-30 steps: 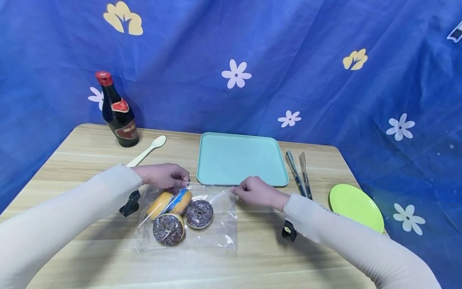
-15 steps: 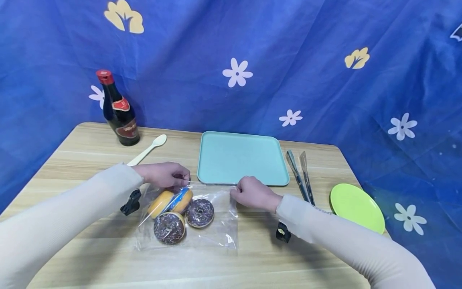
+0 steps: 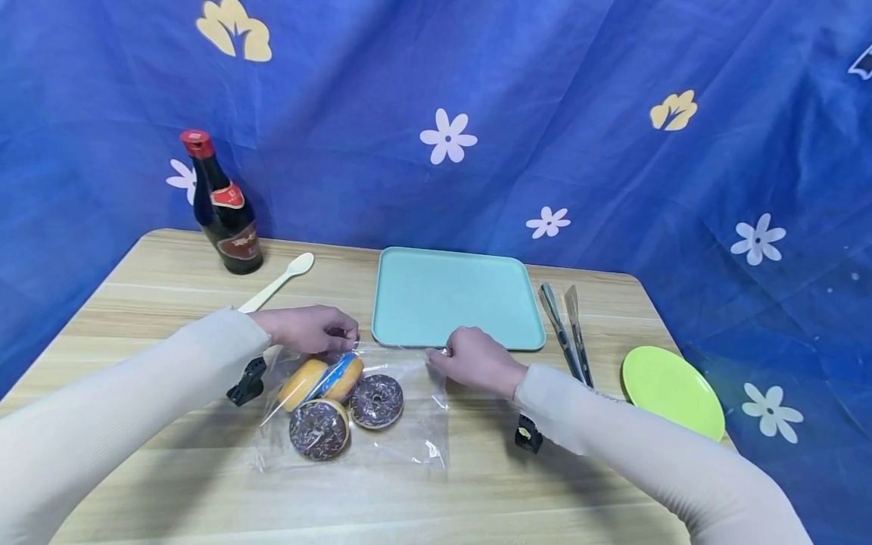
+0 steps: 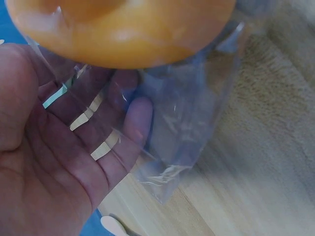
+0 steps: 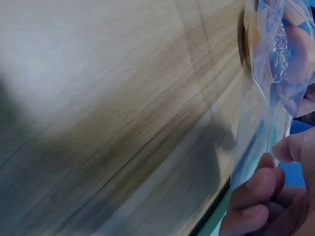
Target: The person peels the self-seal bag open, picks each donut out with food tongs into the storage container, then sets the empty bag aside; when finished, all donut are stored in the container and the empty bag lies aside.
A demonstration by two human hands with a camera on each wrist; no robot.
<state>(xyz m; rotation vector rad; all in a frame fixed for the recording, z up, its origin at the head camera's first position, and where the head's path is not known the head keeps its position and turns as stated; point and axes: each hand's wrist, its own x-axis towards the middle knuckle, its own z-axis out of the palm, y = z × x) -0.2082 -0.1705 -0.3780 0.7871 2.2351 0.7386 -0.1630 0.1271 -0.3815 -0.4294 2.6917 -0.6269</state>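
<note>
A clear plastic bag [image 3: 422, 435] lies at the front middle of the table, its open-looking top edge towards the tray. Inside are two chocolate doughnuts [image 3: 325, 445] with sprinkles, and golden dough rings [image 3: 303, 382] with a blue layer between them. My left hand [image 3: 309, 329] pinches the bag's upper edge on the left, above the golden rings. In the left wrist view, the film crosses in front of the fingers [image 4: 138, 120]. At the upper right edge, my right hand [image 3: 480, 362] grips the film between thumb and forefinger, its other fingers curled.
A turquoise tray [image 3: 456, 299] lies just behind the bag. Right of it are metal tongs [image 3: 565, 337] and a lime-green plate [image 3: 674, 393]. A dark bottle with a red cap [image 3: 228, 219] and a pale spoon [image 3: 275, 284] are at the back left.
My right hand has shifted slightly left along the bag's upper edge. The left hand, the bag and the doughnuts have stayed in place.
</note>
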